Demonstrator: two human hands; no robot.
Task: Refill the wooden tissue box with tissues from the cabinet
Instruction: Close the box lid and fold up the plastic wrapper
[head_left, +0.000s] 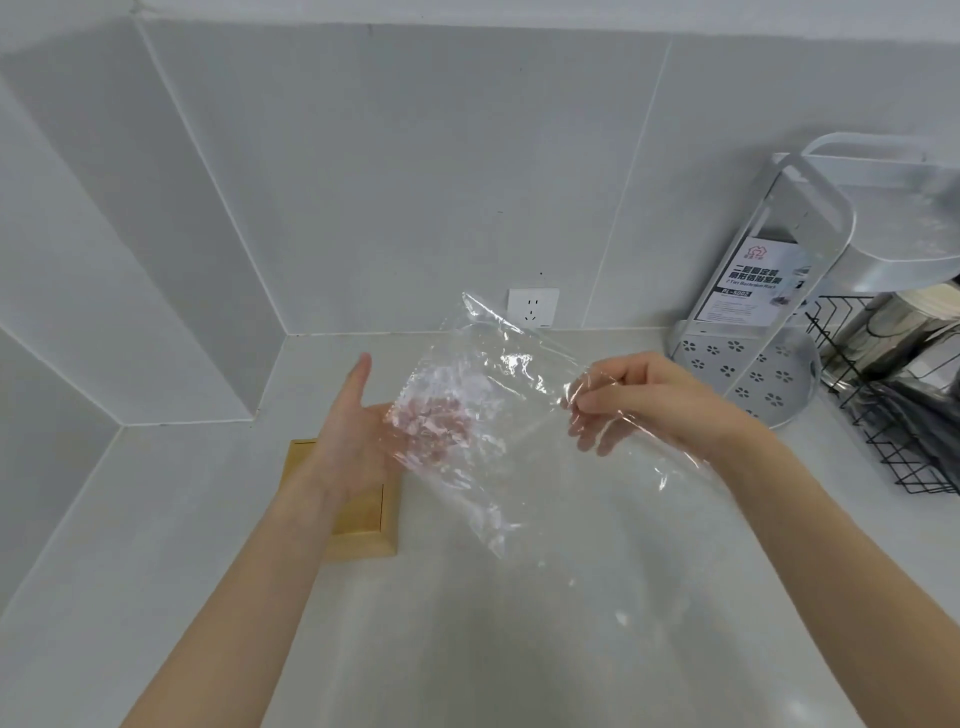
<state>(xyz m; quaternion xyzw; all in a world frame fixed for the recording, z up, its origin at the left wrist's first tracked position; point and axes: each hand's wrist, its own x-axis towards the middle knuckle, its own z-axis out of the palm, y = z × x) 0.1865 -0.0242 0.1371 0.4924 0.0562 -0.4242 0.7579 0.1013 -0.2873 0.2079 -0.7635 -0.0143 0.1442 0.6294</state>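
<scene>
A clear, crinkled plastic wrapper (493, 415) hangs in the air over the white counter, with no tissues visible inside it. My right hand (644, 400) pinches its right edge. My left hand (358, 441) has its thumb up and its fingers inside or behind the wrapper's left end, seen through the film. The wooden tissue box (363, 525) lies on the counter under my left wrist, which hides much of its top. No tissues show anywhere in view.
A white two-tier bathroom rack (753, 322) wrapped in plastic stands at the back right, with a black wire basket (893, 415) beside it. A wall socket (532, 307) sits on the tiled back wall. The counter (519, 623) meets the walls at the left corner.
</scene>
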